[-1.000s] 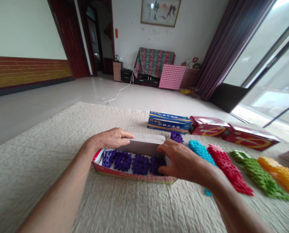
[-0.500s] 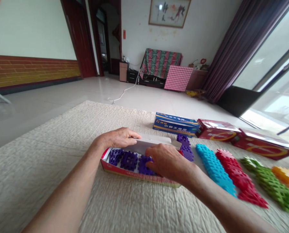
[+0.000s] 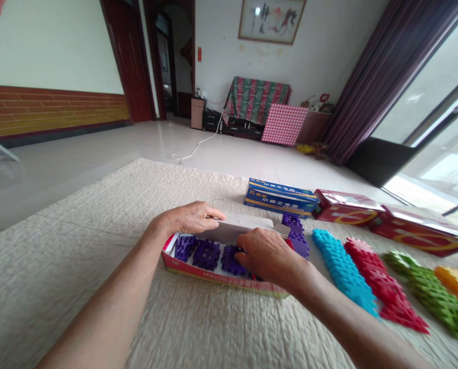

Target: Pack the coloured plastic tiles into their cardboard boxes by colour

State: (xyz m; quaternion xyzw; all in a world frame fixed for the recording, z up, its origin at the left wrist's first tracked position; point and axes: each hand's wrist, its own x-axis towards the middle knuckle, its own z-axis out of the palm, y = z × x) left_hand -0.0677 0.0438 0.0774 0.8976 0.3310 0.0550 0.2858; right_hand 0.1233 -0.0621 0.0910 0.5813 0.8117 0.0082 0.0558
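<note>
In front of me lies a long red cardboard box point(image 3: 221, 279) with its white lid flap point(image 3: 247, 221) raised along the far side. Purple interlocking plastic pieces point(image 3: 206, 254) stand in a row inside it. My left hand point(image 3: 190, 217) pinches the flap's left part between thumb and fingers. Over the box's right half, my right hand point(image 3: 261, 251) has its fingers curled down at a purple piece point(image 3: 232, 260); the hand covers part of that piece and the box's right end. More purple pieces point(image 3: 298, 238) lie on the mat just beyond the box.
Rows of blue point(image 3: 340, 271), red point(image 3: 382, 287), green point(image 3: 436, 297) and yellow pieces point(image 3: 457, 281) lie to the right on the cream mat point(image 3: 78, 246). Behind them stand a blue box point(image 3: 280, 200) and two dark red boxes point(image 3: 347, 207).
My right hand has shifted slightly to the right over the box, showing more of the third purple piece. The left hand keeps its hold on the flap. The view has turned slightly.
</note>
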